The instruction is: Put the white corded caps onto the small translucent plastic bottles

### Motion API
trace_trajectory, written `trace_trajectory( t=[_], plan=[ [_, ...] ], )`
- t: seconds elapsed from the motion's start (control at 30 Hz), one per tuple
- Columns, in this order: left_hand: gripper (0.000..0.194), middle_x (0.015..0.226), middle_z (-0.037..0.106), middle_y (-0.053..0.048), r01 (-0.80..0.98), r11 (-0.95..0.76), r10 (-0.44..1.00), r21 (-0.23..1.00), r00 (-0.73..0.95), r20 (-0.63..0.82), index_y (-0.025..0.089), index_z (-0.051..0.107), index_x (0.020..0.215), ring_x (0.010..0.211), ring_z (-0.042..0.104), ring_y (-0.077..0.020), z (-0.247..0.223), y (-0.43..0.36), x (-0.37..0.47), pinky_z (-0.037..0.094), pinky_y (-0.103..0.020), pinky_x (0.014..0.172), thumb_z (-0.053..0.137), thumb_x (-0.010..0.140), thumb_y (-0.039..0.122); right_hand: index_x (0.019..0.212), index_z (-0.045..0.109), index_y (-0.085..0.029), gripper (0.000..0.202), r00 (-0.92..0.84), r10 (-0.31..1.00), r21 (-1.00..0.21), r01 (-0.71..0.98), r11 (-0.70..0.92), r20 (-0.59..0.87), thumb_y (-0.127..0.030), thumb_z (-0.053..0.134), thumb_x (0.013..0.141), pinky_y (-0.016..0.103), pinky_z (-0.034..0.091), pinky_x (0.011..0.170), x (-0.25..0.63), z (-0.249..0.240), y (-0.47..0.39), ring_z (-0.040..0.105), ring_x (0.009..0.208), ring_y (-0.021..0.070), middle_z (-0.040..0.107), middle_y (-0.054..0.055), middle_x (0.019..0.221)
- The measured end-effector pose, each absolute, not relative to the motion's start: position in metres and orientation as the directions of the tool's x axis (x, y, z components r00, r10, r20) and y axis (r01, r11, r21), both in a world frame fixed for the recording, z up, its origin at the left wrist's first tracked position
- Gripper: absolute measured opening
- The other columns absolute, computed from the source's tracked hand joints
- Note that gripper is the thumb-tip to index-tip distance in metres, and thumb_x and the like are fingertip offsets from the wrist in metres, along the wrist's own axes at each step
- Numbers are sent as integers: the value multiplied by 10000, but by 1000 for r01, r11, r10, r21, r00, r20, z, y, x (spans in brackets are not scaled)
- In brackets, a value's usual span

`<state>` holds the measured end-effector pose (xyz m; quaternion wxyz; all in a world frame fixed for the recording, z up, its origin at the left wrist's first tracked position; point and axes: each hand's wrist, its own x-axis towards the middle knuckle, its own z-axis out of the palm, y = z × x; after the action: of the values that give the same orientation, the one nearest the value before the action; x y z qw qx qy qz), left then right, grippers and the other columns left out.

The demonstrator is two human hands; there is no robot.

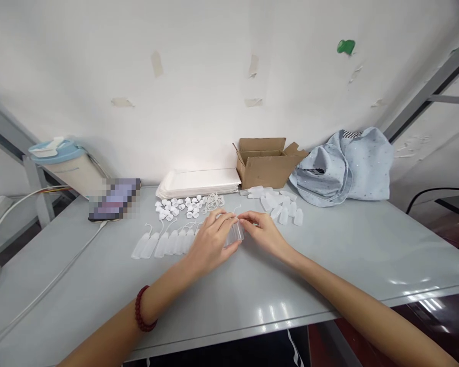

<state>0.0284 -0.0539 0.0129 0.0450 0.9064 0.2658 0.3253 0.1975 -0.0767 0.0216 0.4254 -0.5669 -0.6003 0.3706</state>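
Note:
My left hand is closed round a clear plastic piece in the middle of the table. The fingertips of my right hand pinch at the top of the same piece, where a thin white string sticks up. Left of my hands lies a row of frosted plastic pieces with white strings at their tops. Small white caps and a heap of white strings lie behind. More frosted pieces without visible strings are scattered to the right.
Along the wall stand a stack of white sheets, an open cardboard box and a light blue cloth bag. At the left are a phone with a cable and a blue-lidded container. The table's front edge runs below my forearms.

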Motion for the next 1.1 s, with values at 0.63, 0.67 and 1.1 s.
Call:
trace_trajectory(
  t=[0.63,0.67,1.1],
  plan=[
    [295,1154,599,-95,583,-773,634,248,722,278,167,512,1114,1156,453,-315,15,-54,34,451,-456,905,587,835,227,918,680,-122,204,-75,989,-743,653,146,129,-100,505,816,262,454,684,200,14,-73,632,760,166,716,75,875],
    [294,1153,600,-96,587,-771,636,246,721,274,166,513,1114,1156,454,-315,15,-54,34,451,-455,906,587,836,228,920,679,-121,203,-78,989,-745,651,146,126,-99,505,817,260,454,683,200,15,-74,633,760,166,715,76,877],
    [296,1116,637,-94,596,-703,711,389,598,369,152,578,1104,1160,455,-269,21,-41,19,417,-437,966,369,944,286,923,673,-144,181,-13,981,-652,745,139,194,-134,512,840,250,459,651,213,14,-65,626,747,152,715,53,882]
  ],
)
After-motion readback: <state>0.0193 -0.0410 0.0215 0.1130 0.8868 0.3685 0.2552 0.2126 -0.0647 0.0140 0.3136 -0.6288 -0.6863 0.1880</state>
